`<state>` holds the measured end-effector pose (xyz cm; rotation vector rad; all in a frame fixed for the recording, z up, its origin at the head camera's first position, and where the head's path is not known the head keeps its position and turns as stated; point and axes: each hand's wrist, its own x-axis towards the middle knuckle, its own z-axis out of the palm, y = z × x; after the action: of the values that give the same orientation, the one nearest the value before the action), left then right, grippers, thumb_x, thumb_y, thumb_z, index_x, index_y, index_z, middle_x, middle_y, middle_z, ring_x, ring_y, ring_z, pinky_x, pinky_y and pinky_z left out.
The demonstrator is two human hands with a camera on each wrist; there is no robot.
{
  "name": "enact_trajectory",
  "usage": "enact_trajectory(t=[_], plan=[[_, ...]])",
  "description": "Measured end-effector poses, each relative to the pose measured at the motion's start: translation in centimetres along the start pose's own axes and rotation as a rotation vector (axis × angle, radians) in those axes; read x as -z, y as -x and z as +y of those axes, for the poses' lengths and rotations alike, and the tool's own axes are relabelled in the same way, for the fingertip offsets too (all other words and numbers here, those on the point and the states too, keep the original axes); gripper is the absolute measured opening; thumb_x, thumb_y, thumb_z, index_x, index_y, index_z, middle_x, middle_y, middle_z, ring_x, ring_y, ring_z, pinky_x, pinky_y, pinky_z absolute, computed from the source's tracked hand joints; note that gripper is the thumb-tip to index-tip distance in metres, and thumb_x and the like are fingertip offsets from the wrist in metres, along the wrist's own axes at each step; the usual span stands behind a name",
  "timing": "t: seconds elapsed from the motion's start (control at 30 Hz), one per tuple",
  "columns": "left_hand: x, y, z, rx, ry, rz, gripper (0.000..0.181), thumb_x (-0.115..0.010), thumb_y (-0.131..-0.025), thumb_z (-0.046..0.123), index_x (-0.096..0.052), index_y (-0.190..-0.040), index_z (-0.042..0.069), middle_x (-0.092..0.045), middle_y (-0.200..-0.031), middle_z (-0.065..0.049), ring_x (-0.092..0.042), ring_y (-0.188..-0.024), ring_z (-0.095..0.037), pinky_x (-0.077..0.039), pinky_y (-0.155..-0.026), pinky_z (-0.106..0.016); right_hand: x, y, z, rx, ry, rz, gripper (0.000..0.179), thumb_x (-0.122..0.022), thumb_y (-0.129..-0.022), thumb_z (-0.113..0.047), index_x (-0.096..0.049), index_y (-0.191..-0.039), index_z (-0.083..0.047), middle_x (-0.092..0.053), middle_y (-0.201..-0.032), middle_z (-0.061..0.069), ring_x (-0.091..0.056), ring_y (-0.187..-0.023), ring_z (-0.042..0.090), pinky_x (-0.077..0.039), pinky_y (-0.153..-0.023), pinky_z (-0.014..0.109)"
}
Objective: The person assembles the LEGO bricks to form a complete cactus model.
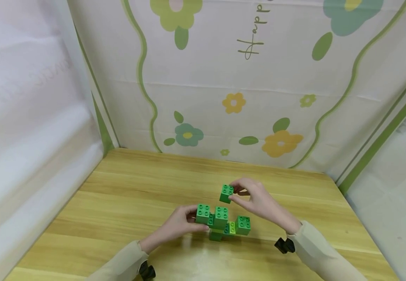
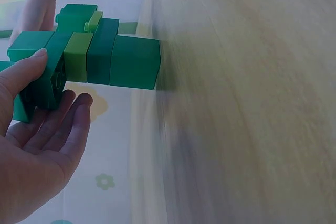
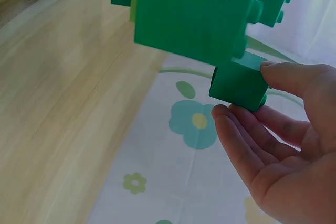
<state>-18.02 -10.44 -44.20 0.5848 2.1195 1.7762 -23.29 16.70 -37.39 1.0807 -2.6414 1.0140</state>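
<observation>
A structure of stacked green building bricks stands upright on the table, with a lime green brick among its layers. Side branches stick out to the left and right, each topped by a studded green block. My left hand grips the left branch, thumb on the near side and fingers behind. In the right wrist view my right hand pinches a single green brick between thumb and fingertips. The head view shows that brick held studs up, just behind and above the structure, apart from it.
The wooden table meets a white flower-print cloth at its back edge. White cloth side walls rise on the left and right. A black device is worn on each wrist.
</observation>
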Motion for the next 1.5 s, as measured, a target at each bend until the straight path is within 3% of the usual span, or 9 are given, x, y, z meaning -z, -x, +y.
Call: enact_trajectory(t=[0.8,1.5], plan=[[0.0,0.0,0.0,-0.005,-0.003,-0.004,0.045,-0.079,-0.083,0.011,-0.064,-0.124,0.003,-0.071,-0.114,-0.019,-0.071,-0.092,-0.008,-0.061,-0.082,-0.022,1.8,0.9,-3.7,0.147,0.04,0.039,0.027,-0.075,-0.088,-0.013,-0.067,-0.114,-0.009,-0.07,-0.105,0.0,-0.069,-0.092,0.012,-0.062,-0.076,0.023],[0.0,-0.1,0.0,-0.005,-0.01,0.005,0.045,-0.08,-0.082,0.011,-0.065,-0.123,0.003,-0.071,-0.113,-0.018,-0.071,-0.091,-0.007,-0.061,-0.082,-0.022,1.6,1.8,-4.9,0.153,-0.015,-0.018,0.025,-0.071,-0.092,-0.014,-0.065,-0.116,-0.013,-0.071,-0.108,-0.001,-0.07,-0.093,0.011,-0.062,-0.076,0.023]])
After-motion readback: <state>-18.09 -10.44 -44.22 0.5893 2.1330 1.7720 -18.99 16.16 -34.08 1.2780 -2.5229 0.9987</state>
